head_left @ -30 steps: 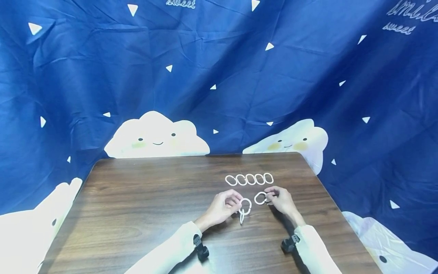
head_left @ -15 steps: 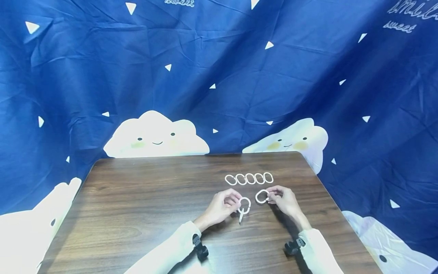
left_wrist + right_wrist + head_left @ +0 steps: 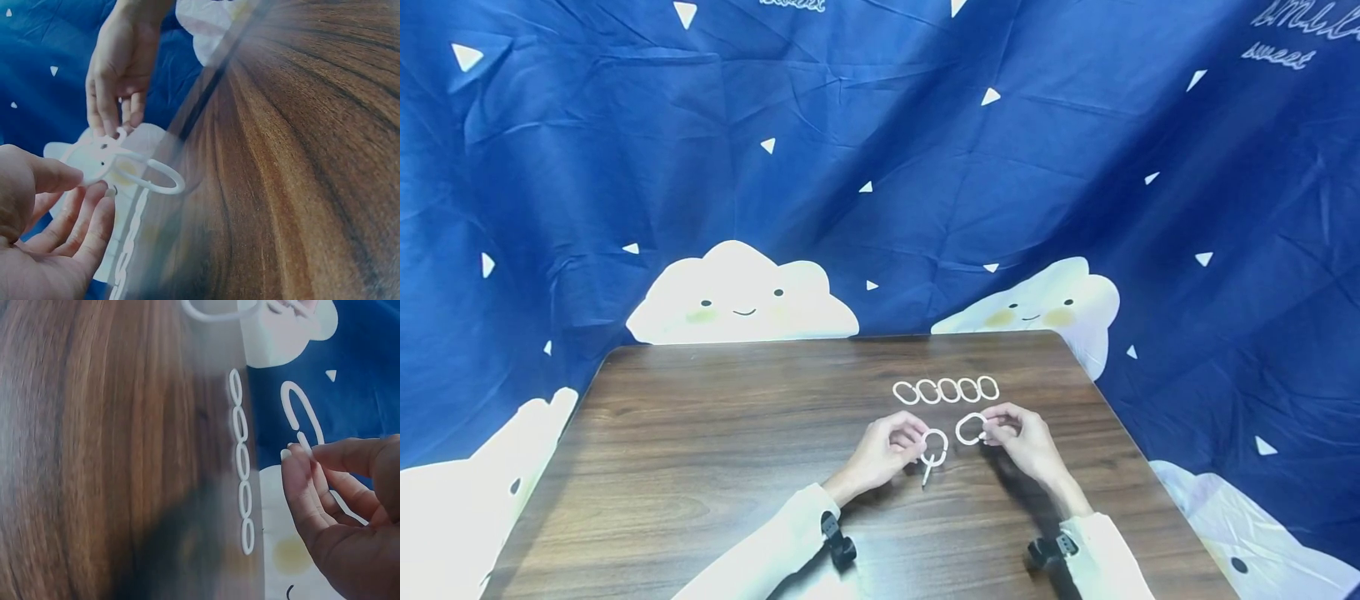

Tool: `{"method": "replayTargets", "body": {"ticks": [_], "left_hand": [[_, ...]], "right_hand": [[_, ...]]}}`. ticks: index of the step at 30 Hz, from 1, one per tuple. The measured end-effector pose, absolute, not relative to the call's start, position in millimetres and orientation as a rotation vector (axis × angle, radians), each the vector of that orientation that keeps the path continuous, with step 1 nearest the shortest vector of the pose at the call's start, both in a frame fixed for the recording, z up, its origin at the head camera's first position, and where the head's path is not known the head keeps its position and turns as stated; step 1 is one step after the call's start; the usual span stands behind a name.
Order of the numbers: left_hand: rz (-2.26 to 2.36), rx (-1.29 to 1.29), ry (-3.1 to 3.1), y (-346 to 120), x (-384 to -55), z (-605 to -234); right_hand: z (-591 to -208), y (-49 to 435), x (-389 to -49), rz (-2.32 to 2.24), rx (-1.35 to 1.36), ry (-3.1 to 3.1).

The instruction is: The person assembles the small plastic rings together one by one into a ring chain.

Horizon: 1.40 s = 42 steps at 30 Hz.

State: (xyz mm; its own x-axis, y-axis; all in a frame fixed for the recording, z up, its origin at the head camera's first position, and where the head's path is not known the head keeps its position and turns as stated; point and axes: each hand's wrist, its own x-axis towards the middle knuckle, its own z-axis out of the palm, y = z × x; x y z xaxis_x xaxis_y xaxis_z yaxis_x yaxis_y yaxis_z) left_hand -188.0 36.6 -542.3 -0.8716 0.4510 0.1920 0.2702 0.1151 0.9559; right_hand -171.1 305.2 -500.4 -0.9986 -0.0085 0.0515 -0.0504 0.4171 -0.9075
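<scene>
My left hand point(image 3: 886, 446) pinches a white plastic link ring point(image 3: 947, 447) between thumb and fingers. From its lower side hangs a second white link point(image 3: 178, 181), seen nearly edge-on in the head view. To the right, thumb and fingertips of my right hand point(image 3: 1021, 440) pinch another white oval link point(image 3: 310, 409). A small split shows in that oval near the fingertips. Both hands are raised above the table, and a short space separates the right link from the left pair.
Several white links point(image 3: 237, 464) lie side by side in a row on the brown wooden table point(image 3: 715, 433), just beyond the hands. A blue curtain point(image 3: 910, 167) with clouds and triangles hangs behind the table's far edge. Dark wrist cameras point(image 3: 838, 542) sit on both white sleeves.
My right hand has lifted slightly with its link, which has turned a little and shows its split. My left hand and its pair have barely shifted; the hanging link has swung edge-on.
</scene>
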Motion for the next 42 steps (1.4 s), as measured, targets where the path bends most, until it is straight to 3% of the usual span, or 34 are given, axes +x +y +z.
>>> {"method": "replayTargets", "body": {"ticks": [42], "left_hand": [[1.9,0.712,2.22,38.3,-190.0,-534.1]], "right_hand": [[-490.9,269.5,-154.8,1.861,0.217,-2.494]]}}
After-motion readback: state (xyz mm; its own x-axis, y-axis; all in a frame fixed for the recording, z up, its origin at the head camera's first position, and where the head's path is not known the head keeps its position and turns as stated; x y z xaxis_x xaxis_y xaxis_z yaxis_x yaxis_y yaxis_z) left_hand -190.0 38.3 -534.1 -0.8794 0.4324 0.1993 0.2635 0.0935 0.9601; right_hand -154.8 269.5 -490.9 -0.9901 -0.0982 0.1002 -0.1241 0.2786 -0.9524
